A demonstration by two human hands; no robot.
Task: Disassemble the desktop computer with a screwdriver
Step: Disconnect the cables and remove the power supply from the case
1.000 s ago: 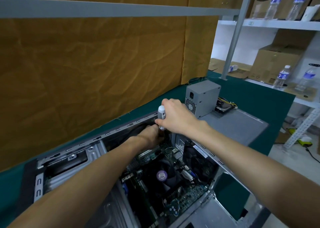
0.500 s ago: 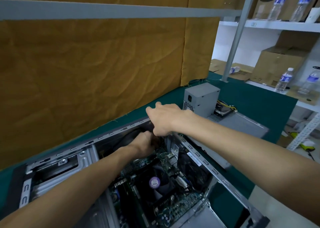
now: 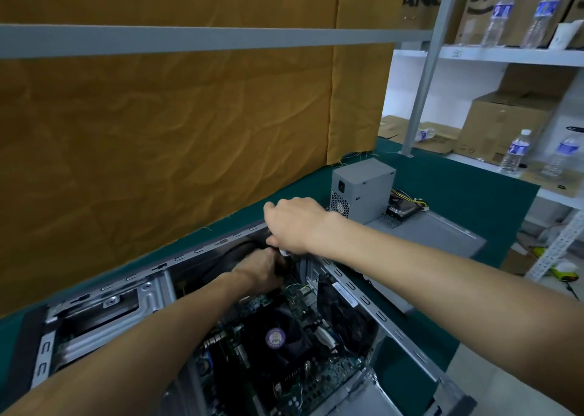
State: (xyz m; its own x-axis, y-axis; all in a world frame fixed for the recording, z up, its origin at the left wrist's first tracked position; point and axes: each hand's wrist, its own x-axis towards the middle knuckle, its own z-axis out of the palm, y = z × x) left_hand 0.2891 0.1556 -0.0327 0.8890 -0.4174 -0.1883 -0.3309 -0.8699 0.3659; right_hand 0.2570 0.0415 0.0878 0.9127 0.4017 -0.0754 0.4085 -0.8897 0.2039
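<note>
The open grey computer case [image 3: 202, 251] lies on its side on the green mat, with the motherboard and the black CPU fan [image 3: 278, 336] exposed. My right hand [image 3: 294, 226] grips the screwdriver, of which only a bit of the white handle [image 3: 284, 252] shows below my palm, at the case's far inner corner. My left hand [image 3: 259, 272] reaches inside the case just under it, fingers curled around a dark part next to the black rear fan [image 3: 240, 254]; what it holds is hidden.
A grey power supply [image 3: 363, 188] stands on the removed side panel [image 3: 433, 229], with a hard drive [image 3: 401, 208] and cables behind it. An orange cloth wall [image 3: 173, 131] runs along the left. Shelves with boxes and water bottles [image 3: 516, 151] are at the right.
My right hand moved down and left from above the case rim into the far corner, so the screwdriver handle is now mostly hidden. The view has shifted slightly closer.
</note>
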